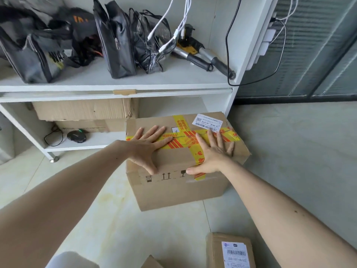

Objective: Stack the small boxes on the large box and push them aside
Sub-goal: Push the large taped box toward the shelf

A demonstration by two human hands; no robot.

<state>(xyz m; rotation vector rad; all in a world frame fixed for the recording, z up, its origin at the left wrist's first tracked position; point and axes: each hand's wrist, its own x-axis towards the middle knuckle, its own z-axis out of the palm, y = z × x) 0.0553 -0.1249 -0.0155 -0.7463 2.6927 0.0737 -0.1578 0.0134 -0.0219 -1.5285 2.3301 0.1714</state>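
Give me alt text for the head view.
Both hands, left hand and right hand, press flat on the taped large box on the floor beside a white shelf; a small box lies nearer, unstacked.

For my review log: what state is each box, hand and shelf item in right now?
Large box: taped shut, on floor, nothing stacked on it.
Left hand: open, flat on box top.
Right hand: open, flat on box top.
Small box: closed, on floor, not stacked.
Black bag: zipped, upright on shelf.
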